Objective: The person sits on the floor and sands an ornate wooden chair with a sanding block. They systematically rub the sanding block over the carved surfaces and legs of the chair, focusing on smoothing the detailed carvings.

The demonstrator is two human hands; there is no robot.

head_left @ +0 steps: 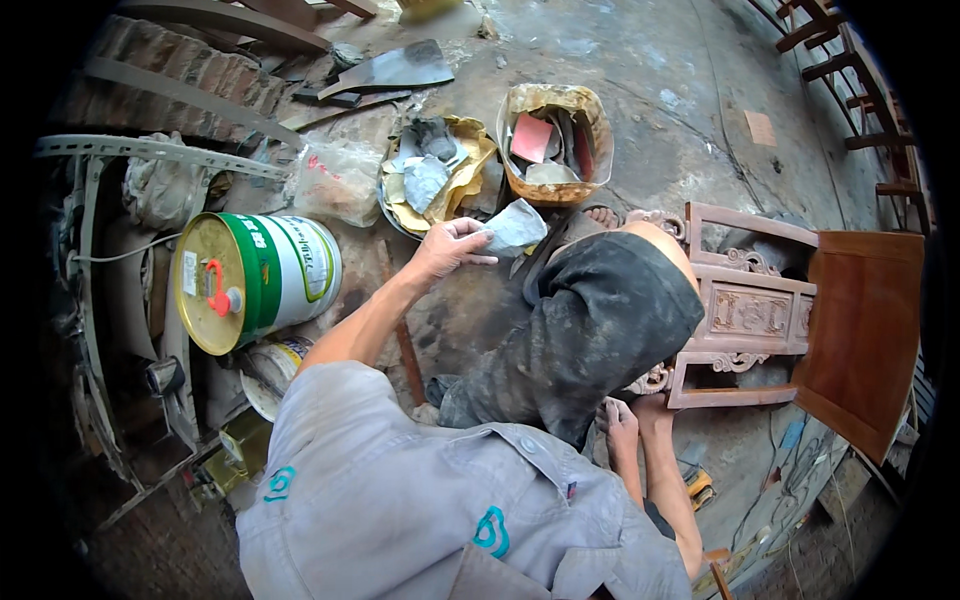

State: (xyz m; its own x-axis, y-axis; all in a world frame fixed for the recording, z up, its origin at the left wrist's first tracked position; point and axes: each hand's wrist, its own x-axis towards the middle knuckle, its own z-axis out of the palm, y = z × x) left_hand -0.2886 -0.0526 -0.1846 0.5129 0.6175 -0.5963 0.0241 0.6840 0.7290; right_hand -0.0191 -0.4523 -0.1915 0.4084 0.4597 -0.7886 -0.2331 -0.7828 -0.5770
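Note:
My left hand (450, 247) reaches forward and pinches a small light-grey sheet of sandpaper (515, 228) between thumb and fingers. Just beyond it is a basin (388, 205) heaped with yellow and grey sandpaper scraps. To the right of that stands a tub with a stained rim (580, 192), holding a pink sheet (531, 138) and grey ones. My right hand (618, 425) is low beside my bent leg, its fingers curled; whatever they hold is hidden. Near that hand lies a carved wooden chair (748, 310), tipped over, its reddish-brown panel (865, 330) toward the right.
A green and white drum (262, 282) with a red spout lies on its side at left, near a metal rack (95, 330). Curved wood pieces (390, 70) lie at the back. Cables (800, 480) and a yellow tool (700, 487) are on the floor at right.

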